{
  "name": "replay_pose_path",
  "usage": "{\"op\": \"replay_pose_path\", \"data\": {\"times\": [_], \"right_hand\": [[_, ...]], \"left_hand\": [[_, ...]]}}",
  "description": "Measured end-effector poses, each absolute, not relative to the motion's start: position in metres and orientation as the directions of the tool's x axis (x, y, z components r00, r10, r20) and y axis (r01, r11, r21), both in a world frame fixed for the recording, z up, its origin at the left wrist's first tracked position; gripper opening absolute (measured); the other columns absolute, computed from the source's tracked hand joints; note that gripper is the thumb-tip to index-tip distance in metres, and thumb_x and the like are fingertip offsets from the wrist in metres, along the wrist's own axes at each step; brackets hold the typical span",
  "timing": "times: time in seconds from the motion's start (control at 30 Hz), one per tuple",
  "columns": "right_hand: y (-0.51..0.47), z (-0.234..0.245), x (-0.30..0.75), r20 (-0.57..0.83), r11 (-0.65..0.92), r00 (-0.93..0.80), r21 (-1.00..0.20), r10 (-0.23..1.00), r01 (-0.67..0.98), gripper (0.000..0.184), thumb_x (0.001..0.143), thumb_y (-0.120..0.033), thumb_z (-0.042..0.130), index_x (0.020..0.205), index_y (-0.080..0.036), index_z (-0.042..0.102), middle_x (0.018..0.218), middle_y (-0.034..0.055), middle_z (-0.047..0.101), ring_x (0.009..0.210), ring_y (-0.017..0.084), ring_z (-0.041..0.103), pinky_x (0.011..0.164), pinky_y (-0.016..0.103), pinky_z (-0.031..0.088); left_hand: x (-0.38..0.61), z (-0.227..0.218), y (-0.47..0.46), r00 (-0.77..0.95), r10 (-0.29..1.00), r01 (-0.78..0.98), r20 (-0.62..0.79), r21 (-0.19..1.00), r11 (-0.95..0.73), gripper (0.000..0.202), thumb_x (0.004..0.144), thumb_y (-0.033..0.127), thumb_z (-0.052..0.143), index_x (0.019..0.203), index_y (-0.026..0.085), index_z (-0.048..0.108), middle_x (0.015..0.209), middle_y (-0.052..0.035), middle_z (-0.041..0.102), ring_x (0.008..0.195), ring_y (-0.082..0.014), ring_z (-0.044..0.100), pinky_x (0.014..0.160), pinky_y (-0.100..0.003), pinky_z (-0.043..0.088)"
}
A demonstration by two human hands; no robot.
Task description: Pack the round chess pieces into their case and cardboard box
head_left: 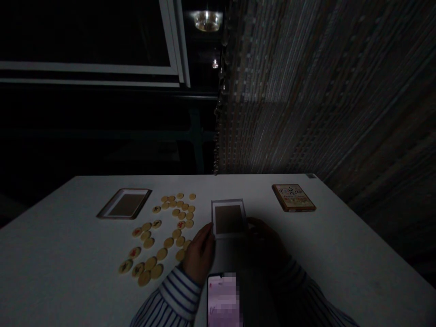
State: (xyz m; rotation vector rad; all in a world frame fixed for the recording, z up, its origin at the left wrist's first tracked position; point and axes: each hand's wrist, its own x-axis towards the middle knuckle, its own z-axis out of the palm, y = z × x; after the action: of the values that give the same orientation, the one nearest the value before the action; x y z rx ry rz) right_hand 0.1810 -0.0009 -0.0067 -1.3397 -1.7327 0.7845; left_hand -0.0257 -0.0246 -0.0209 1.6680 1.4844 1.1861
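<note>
A small open box [229,218] with a brown inside and white rim lies on the white table [68,272] in the dim light. My left hand [200,254] touches its near left corner with curled fingers. My right hand [264,238], in deep shadow, rests at its near right corner. Whether either hand grips the box is too dark to make out. Several round yellow game discs [163,236] with red or black marks lie scattered just left of my left hand.
A second shallow box half [124,204] lies at the far left. A printed orange box [293,197] sits at the far right. A lit phone [223,299] stands near my chest. A beaded curtain [323,91] hangs behind the table.
</note>
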Motion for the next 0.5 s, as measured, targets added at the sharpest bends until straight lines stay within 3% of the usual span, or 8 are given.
{"op": "replay_pose_path", "data": {"times": [0.3,0.5], "right_hand": [[-0.0033,-0.0022,0.1805,0.176,0.239,-0.167,-0.809,0.970,0.536,0.038,0.071,-0.022,0.047,0.108,-0.017,0.053,0.086,0.0069,0.063,0.070,0.015,0.060,0.060,0.027,0.051],[-0.0018,-0.0053,0.1821,0.148,0.240,-0.200,-0.765,0.969,0.598,0.036,0.074,-0.023,0.046,0.110,-0.019,0.052,0.095,0.0069,0.062,0.076,0.016,0.061,0.068,0.030,0.051]], "left_hand": [[-0.0261,-0.0238,-0.0242,0.012,0.980,0.518,0.199,0.837,-0.176,0.043,0.081,0.031,0.037,0.116,0.008,0.048,0.120,-0.0130,0.051,0.113,-0.0189,0.045,0.099,-0.036,0.033],[-0.0265,-0.0270,-0.0248,0.026,0.981,0.577,0.191,0.799,-0.171,0.044,0.081,0.031,0.036,0.116,0.007,0.048,0.118,-0.0132,0.053,0.111,-0.0191,0.047,0.098,-0.036,0.035]]}}
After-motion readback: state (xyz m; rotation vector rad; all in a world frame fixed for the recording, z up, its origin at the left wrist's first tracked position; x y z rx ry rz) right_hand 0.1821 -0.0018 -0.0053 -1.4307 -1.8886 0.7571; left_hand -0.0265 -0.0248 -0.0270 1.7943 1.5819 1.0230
